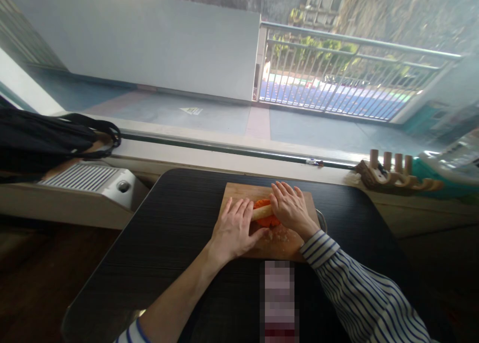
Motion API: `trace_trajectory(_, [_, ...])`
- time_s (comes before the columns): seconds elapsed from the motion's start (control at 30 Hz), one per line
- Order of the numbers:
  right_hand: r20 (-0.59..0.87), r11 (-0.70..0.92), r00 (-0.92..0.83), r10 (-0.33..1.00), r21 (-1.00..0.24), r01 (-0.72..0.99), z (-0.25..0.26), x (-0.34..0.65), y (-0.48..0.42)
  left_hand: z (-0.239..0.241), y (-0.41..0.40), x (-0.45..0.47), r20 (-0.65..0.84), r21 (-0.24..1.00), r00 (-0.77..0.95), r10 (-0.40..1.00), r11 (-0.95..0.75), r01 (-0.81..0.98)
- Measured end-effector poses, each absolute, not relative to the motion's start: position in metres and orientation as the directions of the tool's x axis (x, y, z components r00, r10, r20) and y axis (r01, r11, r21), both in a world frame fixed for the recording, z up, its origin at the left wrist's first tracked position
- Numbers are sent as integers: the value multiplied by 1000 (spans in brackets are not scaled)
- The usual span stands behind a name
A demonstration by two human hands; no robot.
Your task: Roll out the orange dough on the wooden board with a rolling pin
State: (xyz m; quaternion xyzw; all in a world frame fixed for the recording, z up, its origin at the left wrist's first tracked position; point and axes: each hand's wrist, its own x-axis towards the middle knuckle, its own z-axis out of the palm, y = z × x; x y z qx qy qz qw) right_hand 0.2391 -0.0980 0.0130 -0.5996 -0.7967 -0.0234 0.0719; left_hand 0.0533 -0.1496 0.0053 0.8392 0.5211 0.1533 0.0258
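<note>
Below frame center, the left hand [232, 229] and right hand [291, 208] lie flat, fingers outstretched, over a rolling pin [261, 213] crossing orange dough [265, 223].

Rolling pin [262, 213], one: its ends are lying hidden from me under the left hand [234, 227] and the right hand [291, 208], the latter also covering part of an orange mass [261, 203]. Black bag [41, 138], one, and teal container [434, 168], one: both are running out of view, left and right. Object [314, 162] on sill [209, 159], one: showing too small for identifying; pixelated patch [279, 298], one: masking what is lying behind.
</note>
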Motion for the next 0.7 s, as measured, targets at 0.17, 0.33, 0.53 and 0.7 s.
trace_trajectory(0.17, [126,257,-251,960,-34,966,16,240,-109,5,-154,54,254,193,430,866,-481,855])
trace_trajectory(0.33, [122,245,-239,963,-34,969,15,243,-121,5,-160,55,256,176,439,861,-488,855])
trace_trajectory(0.53, [109,266,-260,960,-49,963,19,247,-132,4,-166,56,311,116,453,836,-506,855])
trace_trajectory(0.7, [102,304,-295,950,-98,947,26,250,-139,1,-165,55,330,95,424,844,-476,874])
